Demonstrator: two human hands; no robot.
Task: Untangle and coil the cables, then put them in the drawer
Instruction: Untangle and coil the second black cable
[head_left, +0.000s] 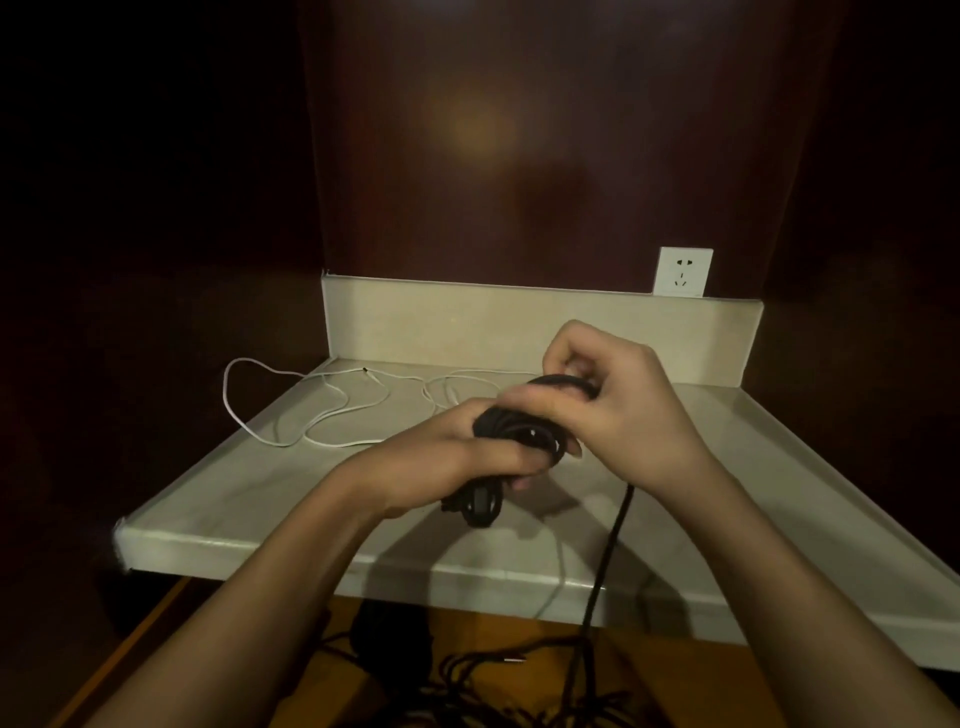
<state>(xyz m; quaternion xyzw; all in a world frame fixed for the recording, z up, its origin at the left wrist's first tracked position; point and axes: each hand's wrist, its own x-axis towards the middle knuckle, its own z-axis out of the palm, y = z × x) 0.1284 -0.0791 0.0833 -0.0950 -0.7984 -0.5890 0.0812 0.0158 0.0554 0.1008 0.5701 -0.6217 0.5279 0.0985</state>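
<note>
Dark wood wall panel (545, 130): fills the 12 o'clock half of the view, glossy, with a soft light spot.

Pale stone counter (218, 499): centre of view, raised lip along its edges, low backsplash at its far side.

Left hand (457, 452): centre, just toward 9 o'clock; fingers curled round the bundle from below and behind, gripping it.

Right hand (618, 400): centre, just toward 3 o'clock; thumb and fingers pinch a black strand at the top of the bundle.

Black cable coil (519, 434): held above the counter between both hands, its loops showing between the left fingers and the right palm (a darker lump of it hangs below the left hand, details unclear). One loose black strand (608, 566) runs from under the right hand toward 6 o'clock, over the counter's near edge.

Tangle of black cables (493, 670): 6 o'clock, on the brown surface below the counter.

White cable (291, 441): 10 o'clock on the counter, loose loops, one loop overhanging the left edge.

White wall socket (682, 271): 1 o'clock, above the backsplash.
</note>
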